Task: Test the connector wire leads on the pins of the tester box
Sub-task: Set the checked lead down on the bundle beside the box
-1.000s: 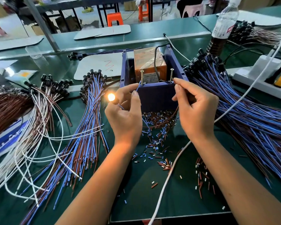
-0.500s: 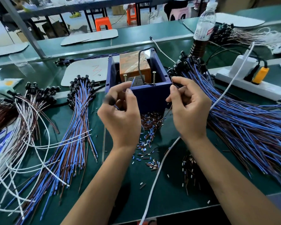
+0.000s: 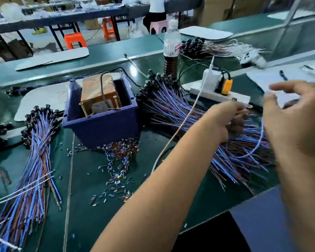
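The tabletop (image 3: 91,206) is dark green. The tester box (image 3: 102,126) is deep blue, holding an orange-brown block (image 3: 96,90) with brass-coloured pins (image 3: 115,101). The wire bundles to its left (image 3: 35,170) and right (image 3: 171,106) mix blue and brown leads with black connector ends. Scattered insulation scraps (image 3: 118,160) are blue and brown. The power strip (image 3: 220,95) is white, carrying a yellow-orange plug (image 3: 226,87). A white cable (image 3: 180,124) crosses the tabletop. The stool (image 3: 75,40) behind is bright orange.

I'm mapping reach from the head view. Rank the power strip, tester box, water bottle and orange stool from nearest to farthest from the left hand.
From the left hand:
1. Power strip, just beyond it.
2. Water bottle, behind.
3. Tester box, on its left; too close to the bottle to call.
4. Orange stool, far back left.
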The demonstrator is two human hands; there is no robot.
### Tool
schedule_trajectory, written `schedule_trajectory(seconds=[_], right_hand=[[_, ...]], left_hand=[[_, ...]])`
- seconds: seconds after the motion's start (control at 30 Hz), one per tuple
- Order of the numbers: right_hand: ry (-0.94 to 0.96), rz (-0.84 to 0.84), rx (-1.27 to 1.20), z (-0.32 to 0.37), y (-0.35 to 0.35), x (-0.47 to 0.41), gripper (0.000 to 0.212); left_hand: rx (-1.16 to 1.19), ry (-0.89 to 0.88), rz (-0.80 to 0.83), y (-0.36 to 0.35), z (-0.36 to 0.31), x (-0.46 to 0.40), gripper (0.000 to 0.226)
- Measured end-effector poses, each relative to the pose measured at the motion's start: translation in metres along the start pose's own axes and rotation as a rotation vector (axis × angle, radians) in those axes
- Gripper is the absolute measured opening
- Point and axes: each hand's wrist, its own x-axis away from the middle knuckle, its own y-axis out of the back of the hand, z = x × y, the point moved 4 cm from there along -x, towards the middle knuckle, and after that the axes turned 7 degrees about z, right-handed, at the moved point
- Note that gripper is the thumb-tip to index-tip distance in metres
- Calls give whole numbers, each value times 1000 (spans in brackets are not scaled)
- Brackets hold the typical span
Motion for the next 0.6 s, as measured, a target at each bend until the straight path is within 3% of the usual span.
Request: schedule_trajectory(seconds=[0.13,0.23,0.3,0.43,0.53,0.6], right_hand=[[142,99,6,5,17,-9,29],[377,120,-2,28,14,-3,32],[469,275,48,42,-7,2,36],[390,643,39,50,-54,16,36],[359,647,-88,47,-65,14,19],[381,543,-57,48,-64,10,12]], left_hand=[[367,-83,-143,15,-8,-16,41],[443,-241,-281,31,-24,-13,38],[493,-331,-329,39,-38,-8,35],[637,-507,-340,55,-68,7,32],[613,-630,-389,74,-82,28,24],[394,-711,-530,88,-89,43,23]])
